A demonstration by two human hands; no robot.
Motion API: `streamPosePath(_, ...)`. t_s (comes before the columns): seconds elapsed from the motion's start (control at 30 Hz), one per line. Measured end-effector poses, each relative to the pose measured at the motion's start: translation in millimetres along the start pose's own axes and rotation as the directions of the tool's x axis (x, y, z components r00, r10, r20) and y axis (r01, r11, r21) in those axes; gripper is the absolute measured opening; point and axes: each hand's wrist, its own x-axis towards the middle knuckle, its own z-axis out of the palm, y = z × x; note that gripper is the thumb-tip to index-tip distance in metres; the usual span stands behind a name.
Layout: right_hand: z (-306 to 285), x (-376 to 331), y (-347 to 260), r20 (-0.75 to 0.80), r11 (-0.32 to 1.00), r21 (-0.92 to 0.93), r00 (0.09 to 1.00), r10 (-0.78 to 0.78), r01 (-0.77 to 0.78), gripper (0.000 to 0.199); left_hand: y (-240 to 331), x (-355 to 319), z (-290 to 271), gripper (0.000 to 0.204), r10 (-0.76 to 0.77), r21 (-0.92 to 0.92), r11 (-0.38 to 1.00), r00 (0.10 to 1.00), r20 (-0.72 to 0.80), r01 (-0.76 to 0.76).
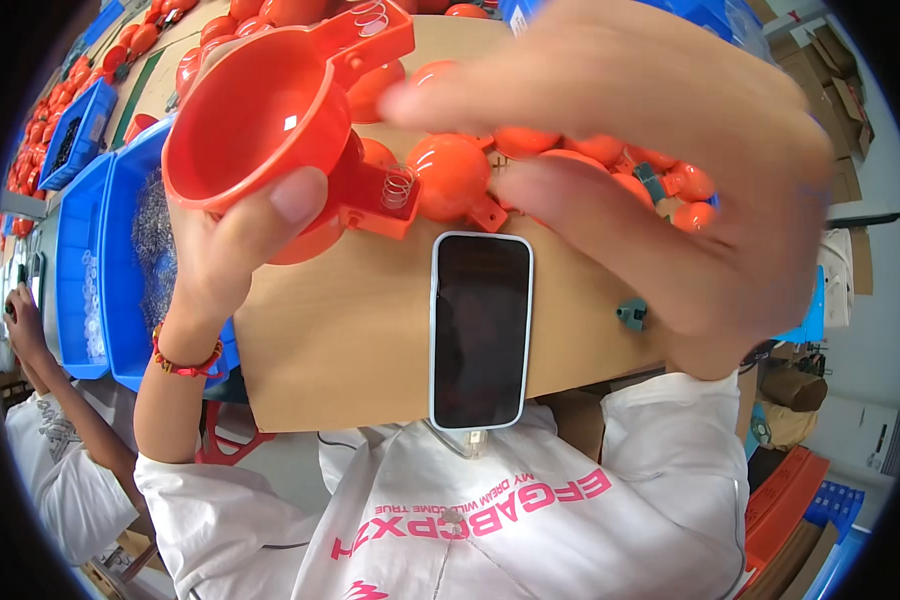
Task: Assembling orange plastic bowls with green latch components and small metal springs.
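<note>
We held the orange cup part (255, 110) in our left hand (235, 245), thumb pressed on its rim just above a seated spring (397, 187). Our right hand (660, 170) hovered spread, apparently empty, over loose orange parts (450, 175). We judged spring-fitting underway; next needed careful alignment.

Phone (480, 330), dark screen, flat on board (340, 350).

A phone (480, 330) lies on the board (350, 340), near its front edge; moulded shells (450, 175) sit behind it; bins (120, 270) stand left of the board; a small clip (631, 313) rests right of the phone.
</note>
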Motion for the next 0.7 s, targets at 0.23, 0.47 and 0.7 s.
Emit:
streamPosePath(0.23, 31.5, -79.5, -21.8, 0.6, 0.921, 0.155, 0.775, 0.201, -0.359, 0.013, 0.6, 0.9, 13.6, 0.054, 0.009, 0.083, 0.996, 0.995, 0.104, -0.018)
streamPosePath(0.47, 39.7, -127.2, -9.9, -0.13, 0.812, -0.051, 0.81, 0.571, -0.581, 0.012, 3.2, -4.1, 18.9, 0.048, 0.049, 0.057, 0.997, 0.982, 0.185, -0.06)
streamPosePath(0.7, 49.7, -178.0, -49.6, -0.205, 0.486, -0.33, 0.563, 0.8, -0.81, 0.026, 13.8, -0.5, 23.5, 0.047, 0.182, 0.115, 0.968, 0.94, 0.287, -0.223)
